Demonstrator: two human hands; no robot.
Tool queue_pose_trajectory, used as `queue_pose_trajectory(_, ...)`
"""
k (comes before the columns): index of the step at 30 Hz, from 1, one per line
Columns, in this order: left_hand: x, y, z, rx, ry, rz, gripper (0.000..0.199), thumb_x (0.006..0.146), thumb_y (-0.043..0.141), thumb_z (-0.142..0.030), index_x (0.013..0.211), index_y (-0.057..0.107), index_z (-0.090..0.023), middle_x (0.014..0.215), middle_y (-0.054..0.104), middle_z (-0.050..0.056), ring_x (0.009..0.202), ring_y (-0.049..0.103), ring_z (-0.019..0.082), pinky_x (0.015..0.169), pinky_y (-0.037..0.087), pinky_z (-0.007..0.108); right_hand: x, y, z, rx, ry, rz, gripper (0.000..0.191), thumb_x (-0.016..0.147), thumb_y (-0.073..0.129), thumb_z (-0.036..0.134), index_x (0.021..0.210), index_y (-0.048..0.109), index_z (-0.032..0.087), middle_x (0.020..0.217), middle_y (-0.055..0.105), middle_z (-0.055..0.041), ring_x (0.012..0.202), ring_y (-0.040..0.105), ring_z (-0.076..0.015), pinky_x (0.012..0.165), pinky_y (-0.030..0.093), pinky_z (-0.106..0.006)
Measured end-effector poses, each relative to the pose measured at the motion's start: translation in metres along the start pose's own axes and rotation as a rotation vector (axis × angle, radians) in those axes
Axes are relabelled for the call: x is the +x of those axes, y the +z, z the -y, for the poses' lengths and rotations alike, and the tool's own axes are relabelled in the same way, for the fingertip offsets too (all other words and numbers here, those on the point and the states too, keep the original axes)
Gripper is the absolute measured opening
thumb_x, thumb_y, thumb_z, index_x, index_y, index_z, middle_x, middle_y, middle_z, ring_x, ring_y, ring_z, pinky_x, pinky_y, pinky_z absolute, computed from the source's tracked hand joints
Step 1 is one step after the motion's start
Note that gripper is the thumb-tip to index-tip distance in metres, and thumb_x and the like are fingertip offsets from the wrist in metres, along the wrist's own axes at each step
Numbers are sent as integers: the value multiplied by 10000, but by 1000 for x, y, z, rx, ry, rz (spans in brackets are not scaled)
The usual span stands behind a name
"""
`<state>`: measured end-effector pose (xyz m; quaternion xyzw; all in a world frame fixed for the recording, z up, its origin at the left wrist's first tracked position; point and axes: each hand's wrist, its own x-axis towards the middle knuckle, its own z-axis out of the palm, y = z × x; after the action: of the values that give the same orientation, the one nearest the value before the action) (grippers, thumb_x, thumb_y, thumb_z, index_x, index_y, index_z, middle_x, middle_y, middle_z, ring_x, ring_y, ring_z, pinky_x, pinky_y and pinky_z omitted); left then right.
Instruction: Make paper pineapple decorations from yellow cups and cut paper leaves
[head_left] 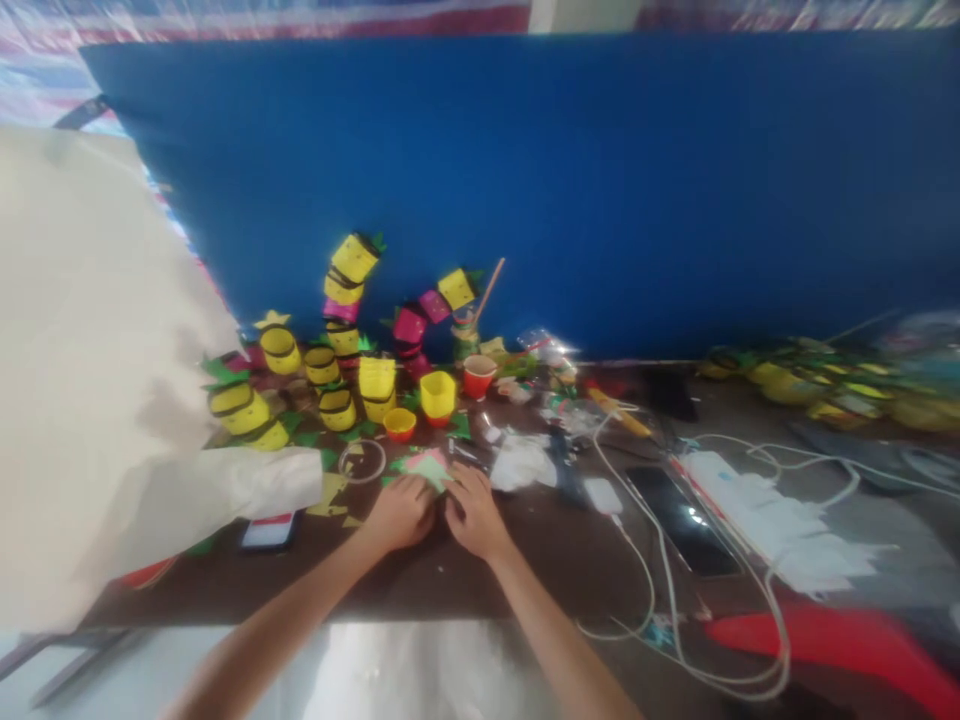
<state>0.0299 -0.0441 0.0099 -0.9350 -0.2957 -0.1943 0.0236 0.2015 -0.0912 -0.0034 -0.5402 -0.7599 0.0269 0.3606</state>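
Note:
A small piece of pink and light green paper [427, 466] lies between my hands on the dark brown table. My left hand [405, 512] is curled, its fingers closed at the paper's lower left edge. On the other side, my right hand [477, 512] has its fingers apart and reaching forward, the fingertips at the paper's right edge. Blur hides the exact contact. Beyond the hands are a small yellow cup with a red base [400, 425] and a taller yellow paper cup [438, 394]. A clear tape ring [362, 461] lies left of the paper.
Several decorated yellow cups [241, 408] stand at the left back, near a blue panel [525, 200]. A red cup [479, 377] is behind the hands. At right are a power strip [750, 500], white cables and a dark phone [682, 522]. Another phone [268, 532] lies left.

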Motion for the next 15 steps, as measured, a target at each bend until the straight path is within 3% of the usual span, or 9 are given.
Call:
queue_pose_trajectory(6, 3, 18, -1, 20, -28, 6, 224, 802, 445, -212, 986, 566, -169, 997, 599, 96, 1004, 529, 241, 802, 449, 348, -2, 3, 4, -23, 113, -155, 232, 751, 440, 92, 886, 607, 177, 943, 605, -82, 1009, 509, -217, 873, 378, -389)
queue_pose_trajectory(10, 0, 20, 6, -54, -18, -69, 248, 808, 451, -260, 1014, 569, -189, 1035, 596, 80, 1022, 520, 231, 842, 432, 349, 3, -14, -4, -28, 164, -226, 223, 770, 423, 97, 843, 616, 180, 870, 631, -70, 867, 556, -186, 798, 413, -350)
queue_pose_trajectory(12, 1, 16, 11, -91, 19, -89, 242, 815, 437, -263, 994, 580, -184, 1024, 593, 85, 998, 523, 225, 838, 427, 352, 15, -35, -21, -145, 243, -143, 215, 763, 443, 121, 839, 636, 177, 898, 649, -80, 910, 558, -198, 840, 395, -356)
queue_pose_trajectory(14, 1, 11, 14, -116, 27, -102, 221, 816, 430, -264, 930, 600, -180, 929, 595, 87, 892, 539, 211, 762, 435, 341, 35, -60, -44, -354, 551, 33, 239, 772, 449, 155, 903, 646, 189, 1008, 642, -76, 1009, 534, -207, 892, 361, -343)
queue_pose_trajectory(15, 2, 9, 15, -116, 20, -109, 207, 815, 430, -264, 876, 610, -181, 856, 589, 83, 826, 538, 204, 713, 429, 332, 47, -71, -56, -390, 625, 70, 250, 764, 454, 155, 916, 651, 174, 1008, 645, -92, 998, 545, -225, 874, 368, -349)
